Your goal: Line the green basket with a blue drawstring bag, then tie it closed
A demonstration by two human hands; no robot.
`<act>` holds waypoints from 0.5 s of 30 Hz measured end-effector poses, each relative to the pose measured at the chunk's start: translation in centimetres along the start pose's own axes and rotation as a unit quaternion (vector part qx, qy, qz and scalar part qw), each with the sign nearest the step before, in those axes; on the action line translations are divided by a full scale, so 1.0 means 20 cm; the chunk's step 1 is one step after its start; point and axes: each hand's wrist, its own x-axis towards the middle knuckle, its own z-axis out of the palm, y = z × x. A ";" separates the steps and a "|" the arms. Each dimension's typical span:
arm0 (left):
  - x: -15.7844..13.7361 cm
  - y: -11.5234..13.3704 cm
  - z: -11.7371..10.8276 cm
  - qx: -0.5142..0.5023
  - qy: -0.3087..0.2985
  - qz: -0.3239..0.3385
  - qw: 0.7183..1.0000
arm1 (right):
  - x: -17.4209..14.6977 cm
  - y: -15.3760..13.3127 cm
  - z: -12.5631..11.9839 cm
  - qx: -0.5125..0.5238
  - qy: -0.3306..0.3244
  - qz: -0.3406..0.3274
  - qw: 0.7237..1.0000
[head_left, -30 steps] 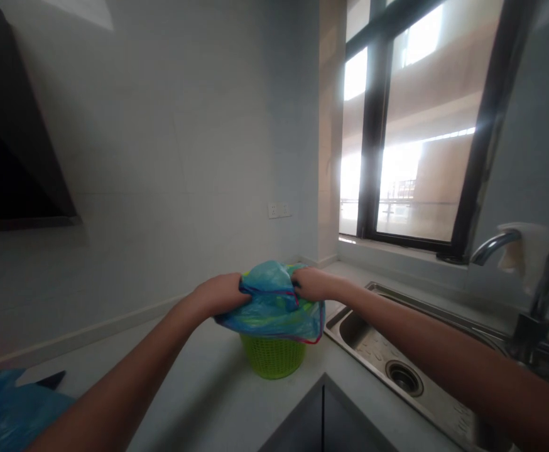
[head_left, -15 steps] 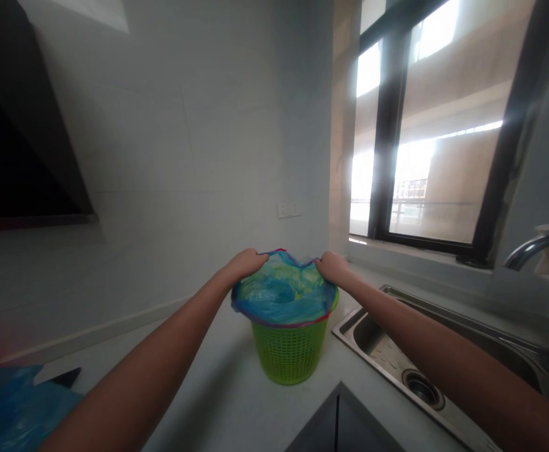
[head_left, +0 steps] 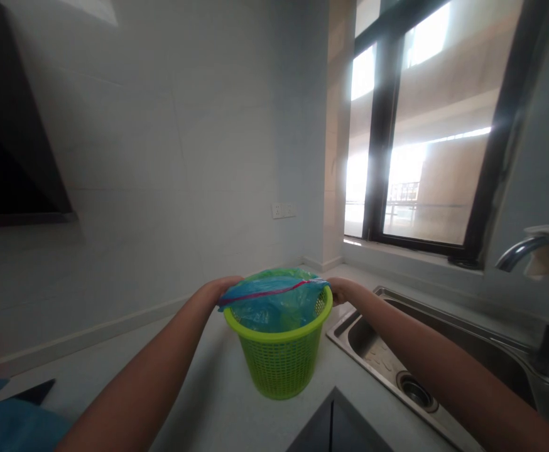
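Note:
A bright green perforated plastic basket (head_left: 279,364) stands upright on the pale counter. Inside it sits a thin blue garbage bag (head_left: 274,314), whose pink-red hem runs slantwise across the opening; the front rim is bare. My left hand (head_left: 227,286) is at the basket's back left side, closed on the bag's edge, its fingers mostly hidden behind the plastic. On the opposite side my right hand (head_left: 339,290) has curled fingers against the right rim, holding the bag's edge there.
Right of the basket lies a steel sink (head_left: 382,358) with a tap (head_left: 524,248). A dark grey angular object (head_left: 333,427) is at the near edge. More blue plastic (head_left: 15,424) and a dark flat item (head_left: 39,392) lie at lower left. Wall and window stand behind.
Both hands have gone lower and to the basket's sides. The bag's front hem, earlier draped outside the front rim, now crosses the opening, baring the front green rim.

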 end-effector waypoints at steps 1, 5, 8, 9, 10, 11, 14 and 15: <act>-0.02 -0.02 0.00 -0.015 -0.030 -0.004 0.999 | -0.01 0.01 0.00 0.003 0.002 -0.006 1.000; -0.11 -0.10 -0.01 -0.059 -0.034 0.002 0.998 | -0.07 0.07 -0.03 0.018 0.055 -0.064 0.996; -0.23 -0.11 -0.05 -0.052 0.143 0.034 0.988 | -0.19 0.11 -0.05 0.027 0.155 -0.161 0.974; -0.29 -0.10 -0.07 -0.042 0.182 0.061 0.980 | -0.24 0.13 -0.05 0.021 0.179 -0.219 0.959; -0.36 -0.08 -0.08 -0.026 0.186 0.109 0.976 | -0.29 0.15 -0.04 0.008 0.192 -0.288 0.938; -0.43 -0.06 -0.09 -0.006 0.165 0.159 0.973 | -0.33 0.17 -0.03 -0.004 0.193 -0.346 0.918; -0.65 0.02 -0.08 0.076 0.071 0.235 0.967 | -0.44 0.22 0.04 -0.033 0.224 -0.401 0.888; -0.71 0.04 -0.06 0.103 0.059 0.243 0.963 | -0.47 0.23 0.07 -0.037 0.249 -0.393 0.884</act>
